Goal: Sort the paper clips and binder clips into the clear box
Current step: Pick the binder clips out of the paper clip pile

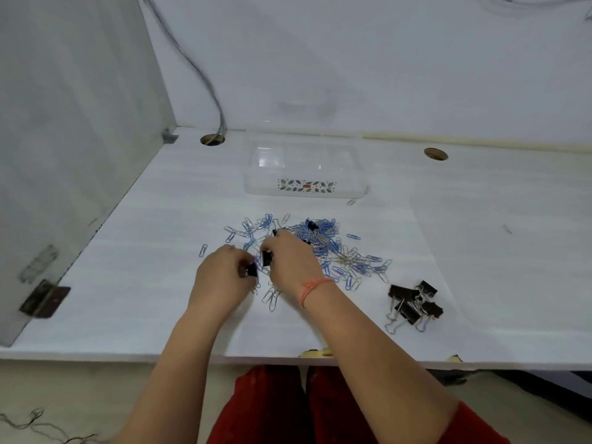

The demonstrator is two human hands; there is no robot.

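A spread of blue and silver paper clips (333, 248) lies mid-table, with a few black binder clips mixed in. My left hand (221, 274) pinches a small black binder clip (252, 270) at the pile's near left edge. Beside it, my right hand (293, 261) grips another black binder clip (266, 258). A separate heap of black binder clips (413, 302) sits to the right, near the front edge. The clear box (306, 169) with a patterned label stands behind the pile, with nothing visible in it.
The white table (144, 251) meets a wall panel on the left with a metal hinge (45, 298). Two cable holes (212, 139) (435, 153) sit at the back, a cable (192, 65) running into the left one. A stray paper clip (351, 202) lies by the box.
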